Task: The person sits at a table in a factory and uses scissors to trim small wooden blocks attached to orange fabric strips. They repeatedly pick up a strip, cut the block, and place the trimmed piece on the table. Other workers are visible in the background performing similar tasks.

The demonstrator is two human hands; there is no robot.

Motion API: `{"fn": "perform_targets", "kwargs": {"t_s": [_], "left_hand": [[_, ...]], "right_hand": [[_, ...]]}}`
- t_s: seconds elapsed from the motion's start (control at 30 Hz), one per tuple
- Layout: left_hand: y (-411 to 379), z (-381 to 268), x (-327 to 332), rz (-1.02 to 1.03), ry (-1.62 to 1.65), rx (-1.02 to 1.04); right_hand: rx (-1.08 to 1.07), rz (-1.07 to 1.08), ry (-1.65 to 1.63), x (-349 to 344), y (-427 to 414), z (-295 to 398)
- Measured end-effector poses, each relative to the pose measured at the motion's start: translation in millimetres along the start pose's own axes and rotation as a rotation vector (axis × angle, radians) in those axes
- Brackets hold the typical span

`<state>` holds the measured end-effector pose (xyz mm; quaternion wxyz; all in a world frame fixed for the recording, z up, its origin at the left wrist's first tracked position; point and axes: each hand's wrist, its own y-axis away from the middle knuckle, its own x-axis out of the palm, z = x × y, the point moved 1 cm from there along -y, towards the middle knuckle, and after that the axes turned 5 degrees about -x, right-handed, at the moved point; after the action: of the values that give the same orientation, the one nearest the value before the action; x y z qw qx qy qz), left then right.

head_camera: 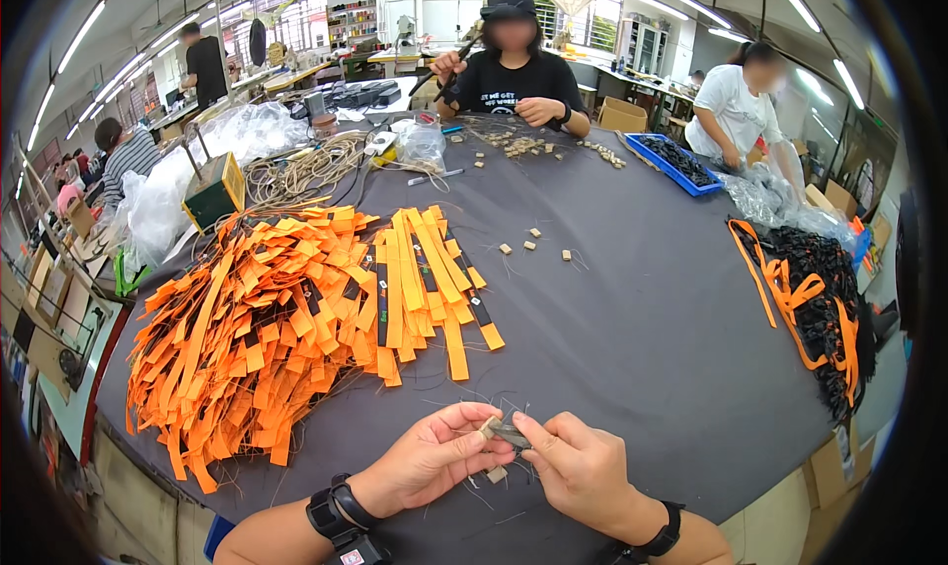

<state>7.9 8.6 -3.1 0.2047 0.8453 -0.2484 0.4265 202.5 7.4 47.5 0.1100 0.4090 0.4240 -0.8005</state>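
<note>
Near the front edge of the dark cloth-covered table (637,387), my left hand (429,457) pinches a small beige block-shaped piece (487,427) between thumb and fingers. Fine threads stick out around it. My right hand (581,465) grips a small grey metal tool (512,437), probably thread snips, with its end against or very close to the piece. My fingers cover most of the tool. Just below my hands, another beige piece (497,474) lies on the cloth among loose thread ends.
Orange webbing strips (244,328) heap at left. Several beige pieces (529,246) lie mid-table, more (518,146) before a person (511,76) opposite. A blue tray (670,165) of black parts and a black-and-orange strap pile (807,306) are at right, where another person (740,106) stands.
</note>
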Motion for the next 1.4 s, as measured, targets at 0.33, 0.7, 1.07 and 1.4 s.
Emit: {"fn": "perform_targets", "kwargs": {"t_s": [0.33,0.7,1.07,1.4], "left_hand": [[0,1,-1,0.010,0.029,-0.001],[0,2,1,0.053,0.071,0.008],[1,1,3,-0.015,-0.046,0.030],[2,-1,4,-0.051,-0.140,0.026]], "right_hand": [[-0.006,0.002,0.010,-1,-2,2],[0.072,0.014,-0.156,5,3,0],[-0.010,-0.015,-0.045,8,6,-8],[-0.025,0.017,-0.032,3,5,-12]]}}
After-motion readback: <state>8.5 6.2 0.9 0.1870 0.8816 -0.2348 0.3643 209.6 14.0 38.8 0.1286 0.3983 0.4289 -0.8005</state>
